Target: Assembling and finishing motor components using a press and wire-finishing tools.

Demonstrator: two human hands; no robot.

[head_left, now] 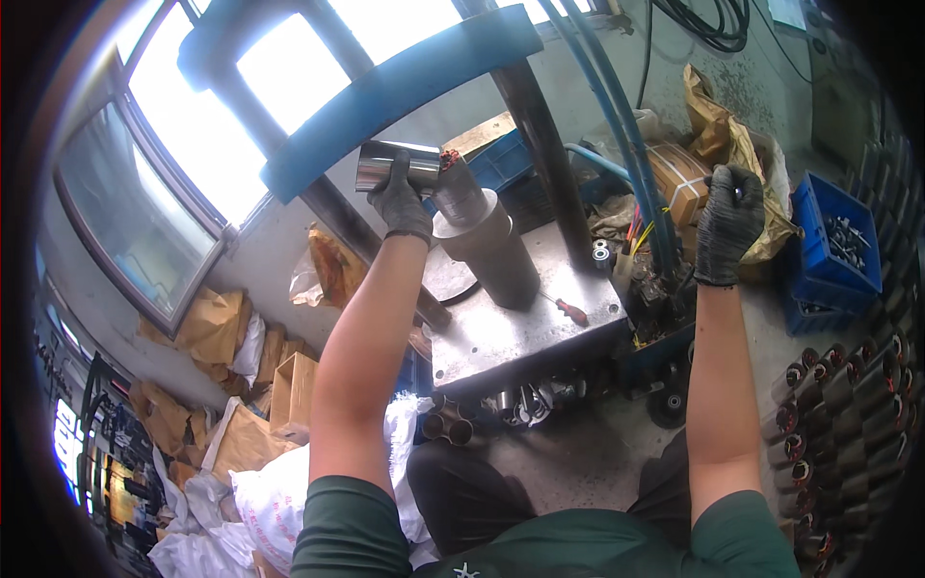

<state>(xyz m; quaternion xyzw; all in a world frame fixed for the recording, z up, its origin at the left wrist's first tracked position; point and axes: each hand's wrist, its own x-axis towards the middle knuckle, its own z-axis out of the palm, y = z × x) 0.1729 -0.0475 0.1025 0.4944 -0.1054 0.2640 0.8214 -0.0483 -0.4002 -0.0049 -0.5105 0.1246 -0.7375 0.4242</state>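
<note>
My left hand (403, 204), in a dark grey glove, is closed around a shiny metal sleeve (376, 166), which lies sideways beside the top of a stepped grey metal cylinder (493, 252). A bit of red winding (449, 159) shows at the sleeve's right end, above that cylinder. The cylinder stands on the steel bed (540, 337) of a blue press. My right hand (729, 222), gloved as well, is raised off to the right with its fingers curled in. Whether it pinches something small is unclear. A screwdriver (570, 311) with a reddish-brown handle lies on the bed.
The press's blue crossbeam (414, 91) and dark columns (544, 144) frame the work. To the right stand a blue crate (838, 241) of small metal parts and rows of dark cylinders (838, 414). White sacks (265, 496) and a wooden box (292, 395) sit at the left.
</note>
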